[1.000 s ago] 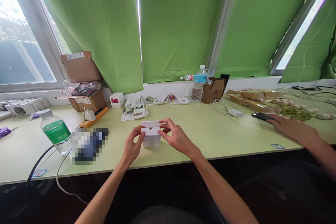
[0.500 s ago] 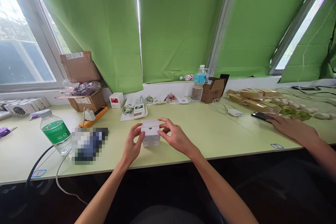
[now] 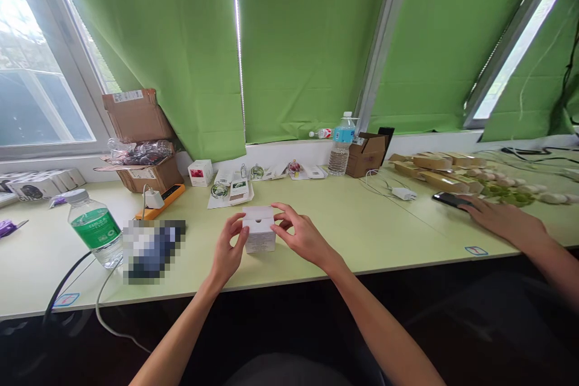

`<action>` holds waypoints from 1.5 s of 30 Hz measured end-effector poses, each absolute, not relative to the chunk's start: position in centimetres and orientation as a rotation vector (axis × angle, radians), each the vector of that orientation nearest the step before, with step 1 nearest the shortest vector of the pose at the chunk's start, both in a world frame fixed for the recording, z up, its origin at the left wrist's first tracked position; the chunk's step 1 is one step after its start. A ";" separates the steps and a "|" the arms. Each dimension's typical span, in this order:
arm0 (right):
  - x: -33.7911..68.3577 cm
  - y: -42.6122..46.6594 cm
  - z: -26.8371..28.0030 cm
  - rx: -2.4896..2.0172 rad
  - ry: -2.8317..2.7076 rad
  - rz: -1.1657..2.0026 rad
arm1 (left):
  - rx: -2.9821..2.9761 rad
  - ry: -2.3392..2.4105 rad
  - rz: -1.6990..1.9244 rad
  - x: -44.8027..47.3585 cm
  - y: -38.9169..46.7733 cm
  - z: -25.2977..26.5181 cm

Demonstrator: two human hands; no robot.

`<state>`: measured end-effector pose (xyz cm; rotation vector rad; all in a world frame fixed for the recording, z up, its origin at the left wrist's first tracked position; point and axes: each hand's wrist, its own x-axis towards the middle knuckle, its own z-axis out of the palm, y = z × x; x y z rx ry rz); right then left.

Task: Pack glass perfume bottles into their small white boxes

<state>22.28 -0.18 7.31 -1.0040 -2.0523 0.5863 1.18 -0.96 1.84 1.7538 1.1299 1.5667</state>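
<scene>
A small white cardboard box [image 3: 260, 242] stands upright on the pale green table, close to its front edge. Its top flap is raised at the back, and a dark half-round notch shows in the top. My left hand [image 3: 229, 248] grips the box's left side, thumb at the near top corner and fingers curled behind. On the opposite side my right hand [image 3: 302, 235] holds it the same way, thumb and fingers at the right top edge. The inside of the box is hidden from me.
At left stand a green-labelled water bottle [image 3: 94, 228], an orange power strip [image 3: 161, 202] and an open carton [image 3: 151, 175]. Flat packaging [image 3: 242, 193] with glass ornaments lies behind. A large bottle [image 3: 342, 148] stands at the back. Another person's hand [image 3: 502, 220] rests on a phone [image 3: 450, 199] at right.
</scene>
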 end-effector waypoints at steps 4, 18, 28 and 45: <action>22.2 -0.1 7.3 -1.006 -2.057 0.562 | 1.757 1.140 1.580 1.2 -0.9 1.7; 22.3 -0.3 7.4 -1.004 -2.054 0.582 | 1.765 1.140 1.577 1.2 -0.8 1.7; 22.3 -0.2 7.3 -1.012 -2.060 0.569 | 1.774 1.154 1.588 1.2 -0.7 1.6; 22.3 -0.2 7.3 -1.018 -2.076 0.550 | 1.802 1.165 1.594 1.4 -0.8 1.7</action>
